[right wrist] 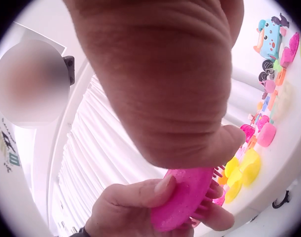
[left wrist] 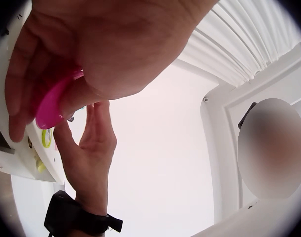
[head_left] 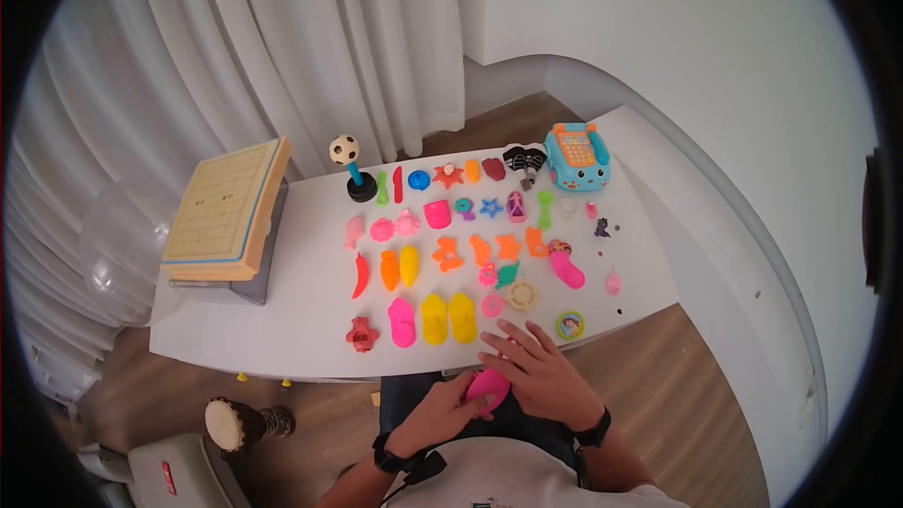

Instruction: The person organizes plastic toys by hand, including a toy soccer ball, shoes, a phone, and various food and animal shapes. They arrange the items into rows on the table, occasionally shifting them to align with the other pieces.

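A pink scalp massage brush (right wrist: 182, 200), oval with bristles along one side, is held in the left hand (head_left: 442, 416) over the person's lap, just off the table's front edge. In the right wrist view the left thumb lies along its smooth back while fingers curl under the bristles. The right hand (head_left: 541, 378) reaches across the brush's far end, its fingers extended and somewhat spread in the head view. Nearest to both hands on the table are yellow slipper-shaped pieces (head_left: 462, 318), a pink ring (head_left: 492, 306) and a round green-rimmed toy (head_left: 570, 325).
Rows of small colourful toys cover the white table (head_left: 282, 320). At its back right stands a blue toy phone (head_left: 578, 158), and a football on a stand (head_left: 345, 150) is at the back left. A board-topped box (head_left: 226, 212) occupies the left end. A drum (head_left: 235, 424) stands on the floor.
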The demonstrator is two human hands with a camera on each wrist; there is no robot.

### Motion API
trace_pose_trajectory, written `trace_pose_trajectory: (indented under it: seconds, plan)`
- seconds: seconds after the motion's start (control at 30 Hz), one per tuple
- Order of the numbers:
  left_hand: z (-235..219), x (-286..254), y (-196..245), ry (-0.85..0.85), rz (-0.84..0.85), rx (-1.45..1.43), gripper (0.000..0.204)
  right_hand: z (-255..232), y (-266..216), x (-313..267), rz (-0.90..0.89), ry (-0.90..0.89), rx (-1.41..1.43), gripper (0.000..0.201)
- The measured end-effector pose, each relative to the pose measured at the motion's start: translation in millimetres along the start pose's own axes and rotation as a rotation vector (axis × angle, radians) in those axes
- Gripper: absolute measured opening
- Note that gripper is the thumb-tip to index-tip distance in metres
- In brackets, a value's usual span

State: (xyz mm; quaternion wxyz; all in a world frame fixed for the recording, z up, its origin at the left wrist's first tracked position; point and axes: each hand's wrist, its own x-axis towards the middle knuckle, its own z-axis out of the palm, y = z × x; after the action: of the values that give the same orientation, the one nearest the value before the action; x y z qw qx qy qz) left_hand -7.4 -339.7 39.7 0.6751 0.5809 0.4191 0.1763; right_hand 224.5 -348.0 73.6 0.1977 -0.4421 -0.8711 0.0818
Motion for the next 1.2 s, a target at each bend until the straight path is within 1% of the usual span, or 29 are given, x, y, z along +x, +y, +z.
trace_pose_trajectory:
  seconds: [0.07, 0.1, 0.17, 0.2, 0.27, 0.3, 0.37, 0.43, 0.47, 0.5, 0.53, 0.57, 0.6, 0.67, 0.7, 0.77, 0.8, 0.87, 0.9, 0.97, 1.0, 1.07, 1.17, 1.2]
  plan:
    - [0.7, -1.5, 5.2, -0.017, -0.008, 0.100, 0.043, 7.1, 3.4, -2.7, -0.021, -0.004, -0.001, 0.060]
    - [0.7, -1.3, 3.3, -0.017, -0.007, 0.099, 0.043, 8.0, 5.1, -4.2, -0.026, -0.001, 0.012, 0.058]
    - [0.8, -1.0, -2.1, 0.014, 0.070, 0.167, 0.042, 5.4, 8.4, -8.2, -0.030, 0.001, 0.023, 0.056]
    - [1.8, -1.6, -1.0, 0.012, 0.072, 0.167, 0.042, 1.5, 10.5, -11.5, -0.014, -0.014, 0.030, 0.054]
    - [3.5, -2.8, 2.1, 0.150, 0.015, 0.121, 0.032, -2.5, 13.6, -16.4, 0.008, -0.029, 0.031, 0.051]
    - [3.3, -1.6, 0.8, 0.145, 0.018, 0.119, 0.032, -3.0, 14.7, -18.9, 0.031, -0.015, 0.052, 0.049]
    - [3.0, 1.2, -3.6, 0.222, 0.065, -0.021, 0.028, -5.8, 15.3, -21.5, 0.054, -0.004, 0.067, 0.047]
    - [5.0, 2.0, -2.1, 0.247, 0.091, -0.007, 0.028, -10.5, 14.6, -22.6, 0.064, 0.074, 0.089, 0.045]
    - [6.4, 2.8, -1.7, 0.273, 0.113, 0.012, 0.029, -14.2, 17.9, -24.2, 0.067, 0.068, 0.082, 0.045]
    - [7.4, 3.7, -3.4, 0.266, 0.116, 0.004, 0.029, -19.2, 24.1, -26.9, 0.112, 0.139, 0.043, 0.044]
    - [7.5, 4.4, -6.0, 0.285, 0.183, -0.030, 0.028, -23.5, 31.2, -31.6, 0.158, 0.211, 0.004, 0.043]
    - [6.8, 4.5, -8.6, 0.303, 0.250, -0.063, 0.027, -24.0, 47.7, -42.3, 0.282, 0.279, 0.013, 0.043]
    - [5.0, 3.8, -11.2, 0.296, 0.252, -0.068, 0.027, -22.5, 68.0, -54.0, 0.407, 0.348, 0.023, 0.043]
    - [0.0, 1.0, -16.1, 0.327, 0.226, 0.005, 0.026, -25.5, 96.6, -60.0, 0.623, 0.685, 0.044, 0.041]
    - [-1.5, -0.2, -16.9, 0.335, 0.238, 0.017, 0.025, -27.9, 114.5, -66.1, 0.624, 0.686, 0.037, 0.041]
    - [-3.8, -2.2, -19.7, 0.341, 0.238, 0.021, 0.025, -32.7, 148.2, -79.6, 0.879, 0.805, 0.100, 0.037]
    - [-3.9, -1.9, -20.0, 0.352, 0.236, 0.027, 0.024, -35.6, 159.1, -80.6, 0.879, 0.807, 0.094, 0.037]
    - [-2.1, -2.6, -17.3, 0.351, 0.230, 0.030, 0.023, -37.9, 176.8, -82.8, 1.091, 0.609, -0.019, 0.038]
    - [-1.8, -3.5, -15.7, 0.356, 0.223, 0.036, 0.022, -30.9, 190.6, -86.9, 1.090, 0.610, -0.021, 0.038]
    - [-0.7, -6.1, -14.1, 0.361, 0.223, 0.050, 0.023, -13.5, 215.1, -91.1, 1.107, 0.528, -0.191, 0.044]
    - [-0.9, -7.3, -13.8, 0.366, 0.221, 0.065, 0.024, -10.8, 216.5, -88.7, 1.102, 0.528, -0.189, 0.044]
    - [-2.1, -9.2, -13.5, 0.383, 0.229, 0.080, 0.024, -5.5, 219.6, -84.2, 1.162, 0.470, -0.196, 0.045]
    - [-4.2, -12.3, -14.3, 0.401, 0.233, 0.099, 0.023, -7.8, 204.2, -73.3, 1.168, 0.412, -0.198, 0.042]
    - [-4.9, -12.8, -14.6, 0.406, 0.235, 0.102, 0.023, -1.6, 206.4, -76.6, 1.170, 0.410, -0.194, 0.042]
